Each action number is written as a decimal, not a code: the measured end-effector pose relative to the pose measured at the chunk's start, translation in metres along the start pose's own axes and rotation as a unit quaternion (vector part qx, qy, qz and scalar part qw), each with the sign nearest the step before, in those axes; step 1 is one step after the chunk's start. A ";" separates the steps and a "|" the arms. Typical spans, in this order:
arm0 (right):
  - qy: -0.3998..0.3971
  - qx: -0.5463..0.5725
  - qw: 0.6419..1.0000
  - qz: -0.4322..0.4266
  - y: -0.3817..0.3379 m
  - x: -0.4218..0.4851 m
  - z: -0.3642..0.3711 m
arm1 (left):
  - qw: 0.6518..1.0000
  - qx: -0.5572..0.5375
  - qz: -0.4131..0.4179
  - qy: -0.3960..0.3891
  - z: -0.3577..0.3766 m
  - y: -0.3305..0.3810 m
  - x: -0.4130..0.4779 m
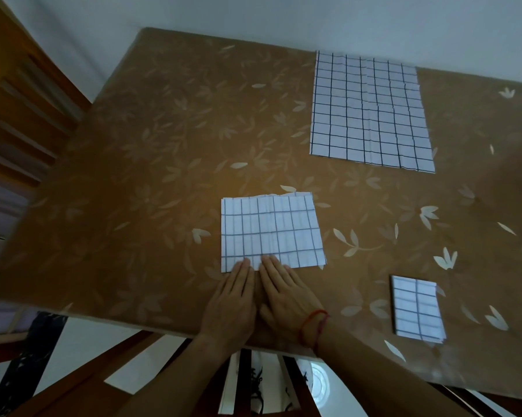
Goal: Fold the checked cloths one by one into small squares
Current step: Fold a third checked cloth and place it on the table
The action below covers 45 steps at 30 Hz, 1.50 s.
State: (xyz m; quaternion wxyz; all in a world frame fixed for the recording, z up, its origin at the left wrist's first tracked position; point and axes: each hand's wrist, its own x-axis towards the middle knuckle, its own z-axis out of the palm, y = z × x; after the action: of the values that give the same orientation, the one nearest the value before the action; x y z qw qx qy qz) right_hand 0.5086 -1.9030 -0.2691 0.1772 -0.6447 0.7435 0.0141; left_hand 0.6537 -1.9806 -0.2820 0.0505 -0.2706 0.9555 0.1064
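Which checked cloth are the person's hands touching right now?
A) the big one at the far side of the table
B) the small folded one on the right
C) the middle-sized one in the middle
C: the left hand and right hand lie flat with fingertips on the near edge of the middle-sized cloth.

Brown tabletop (151,152) with pale leaf print, glossy cover. Wooden slatted chair (18,94) at its left edge. Second dark wooden chair (244,383) tucked under the near edge. White wall (253,13) behind the far edge. Pale floor (82,350) below; round white object (320,382) on it, unclear what.
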 end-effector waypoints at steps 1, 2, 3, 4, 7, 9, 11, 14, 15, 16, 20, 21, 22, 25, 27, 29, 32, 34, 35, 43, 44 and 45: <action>-0.008 -0.011 1.000 0.004 0.001 -0.001 0.000 | 1.000 0.003 -0.007 -0.004 -0.001 -0.002 -0.002; -0.011 -0.021 1.000 0.005 0.003 -0.002 0.002 | 1.000 0.005 -0.015 0.000 -0.003 -0.004 -0.004; -0.017 -0.028 0.999 0.008 0.006 -0.003 0.002 | 1.000 0.007 -0.024 0.004 -0.005 -0.006 -0.006; -0.017 -0.035 0.999 0.010 0.010 -0.005 0.004 | 0.999 0.010 -0.033 0.011 -0.006 -0.007 -0.007; -0.032 -0.051 0.998 0.037 0.025 -0.016 0.002 | 0.998 0.012 -0.050 0.023 -0.010 -0.010 -0.011; -0.029 -0.056 0.996 0.066 0.039 -0.025 -0.001 | 0.998 0.014 -0.055 0.025 -0.011 -0.008 -0.011; -0.023 -0.062 0.993 0.095 0.051 -0.034 -0.003 | 0.998 0.011 -0.067 0.016 -0.011 -0.005 -0.010; -0.015 -0.076 0.990 0.119 0.062 -0.041 -0.004 | 0.997 0.005 -0.076 -0.002 -0.011 -0.004 -0.009; -0.011 -0.078 0.990 0.121 0.063 -0.042 -0.003 | 0.997 0.004 -0.076 -0.006 -0.011 -0.004 -0.009; -0.006 -0.078 0.989 0.122 0.062 -0.041 -0.002 | 0.997 0.006 -0.075 -0.008 -0.011 -0.005 -0.009; 0.017 -0.062 0.989 0.134 0.059 -0.040 -0.001 | 0.997 0.001 -0.074 -0.015 -0.012 -0.005 -0.010; 0.023 -0.059 0.989 0.137 0.059 -0.040 -0.001 | 0.997 -0.003 -0.078 -0.014 -0.012 -0.005 -0.010; 0.029 -0.058 0.988 0.139 0.059 -0.039 0.000 | 0.997 -0.007 -0.082 -0.012 -0.012 -0.005 -0.009; 0.054 -0.057 0.987 0.143 0.058 -0.037 0.000 | 0.996 -0.013 -0.091 -0.010 -0.016 -0.003 -0.007; 0.063 -0.047 0.985 0.152 0.056 -0.034 -0.005 | 0.996 -0.013 -0.093 0.000 -0.019 -0.002 -0.003; 0.076 -0.024 0.985 0.154 0.056 -0.031 -0.012 | 0.996 -0.023 -0.087 0.019 -0.023 -0.001 0.008; 0.092 0.013 0.985 0.147 0.059 -0.026 -0.023 | 0.996 -0.031 -0.081 0.038 -0.029 0.004 0.033; 0.105 0.039 0.984 0.141 0.064 -0.021 -0.029 | 0.995 -0.052 -0.080 0.039 -0.033 0.009 0.050; 0.113 0.057 0.981 0.144 0.067 -0.019 -0.031 | 0.995 -0.055 -0.077 0.037 -0.034 0.010 0.056; 0.140 0.205 0.929 0.274 0.095 0.020 -0.061 | 0.997 -0.018 -0.072 -0.005 -0.026 0.010 0.070; 0.139 0.241 0.913 0.297 0.096 0.026 -0.067 | 0.997 -0.020 -0.075 -0.010 -0.025 0.010 0.070; 0.135 0.277 0.895 0.323 0.097 0.031 -0.072 | 0.997 -0.023 -0.077 -0.014 -0.025 0.009 0.070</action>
State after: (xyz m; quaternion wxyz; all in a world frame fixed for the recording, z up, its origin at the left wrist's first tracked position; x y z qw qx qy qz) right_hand 0.3941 -1.9344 -0.2310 0.2318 -0.2892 0.9015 -0.2233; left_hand 0.5885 -2.0141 -0.2664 0.0657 -0.3426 0.9285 0.1275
